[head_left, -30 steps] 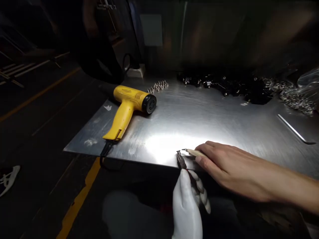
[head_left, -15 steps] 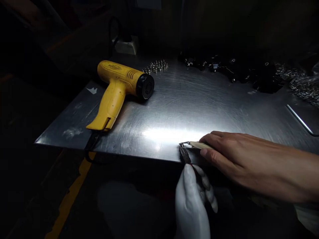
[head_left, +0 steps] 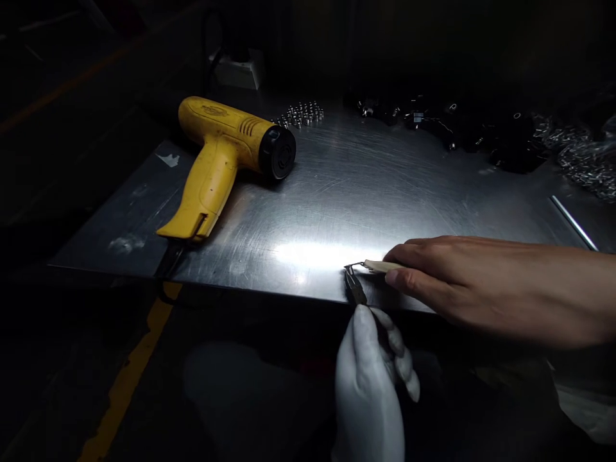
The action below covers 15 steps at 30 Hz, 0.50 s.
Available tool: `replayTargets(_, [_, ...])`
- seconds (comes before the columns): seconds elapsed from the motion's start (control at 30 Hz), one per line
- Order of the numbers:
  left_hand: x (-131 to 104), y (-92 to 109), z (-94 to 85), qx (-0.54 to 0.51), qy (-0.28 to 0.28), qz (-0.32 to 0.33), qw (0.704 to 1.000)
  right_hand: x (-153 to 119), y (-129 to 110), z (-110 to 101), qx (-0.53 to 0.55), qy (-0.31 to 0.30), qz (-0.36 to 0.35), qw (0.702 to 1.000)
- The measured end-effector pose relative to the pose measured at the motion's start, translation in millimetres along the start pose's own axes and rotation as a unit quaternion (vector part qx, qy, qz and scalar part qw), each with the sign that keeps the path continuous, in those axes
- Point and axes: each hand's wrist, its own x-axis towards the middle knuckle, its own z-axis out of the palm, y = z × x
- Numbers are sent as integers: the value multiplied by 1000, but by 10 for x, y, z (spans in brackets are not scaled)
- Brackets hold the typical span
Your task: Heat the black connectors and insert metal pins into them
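Observation:
My left hand (head_left: 369,385), in a white glove, is closed around a pair of pliers (head_left: 357,292) at the front edge of the metal table. The plier jaws point away from me and meet a small metal piece, too tiny to make out. From the right reaches my bare right hand (head_left: 457,276), pinching a pale, flat-sided handle (head_left: 382,265) between thumb and fingers. A thin dark metal tip sticks out of that handle leftward to the plier jaws. My right palm faces down over the tabletop.
A yellow heat gun (head_left: 219,160) lies on the metal table (head_left: 327,212) at left, its cord over the front edge. Behind it are small metal cylinders (head_left: 303,114) and a white power socket (head_left: 243,72). Dark parts, a heap of shiny pieces (head_left: 584,154) and a metal rod (head_left: 573,222) lie right.
The camera view has shifted slightly, so the table and heat gun appear higher. Both hands keep their grips, with the tip still at the plier jaws.

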Motion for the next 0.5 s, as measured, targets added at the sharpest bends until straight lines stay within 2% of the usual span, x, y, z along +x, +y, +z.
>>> replayTargets(0.5, [-47,45,25,9,22,-4,1000,41,145,-20,-64,-5,-82,995])
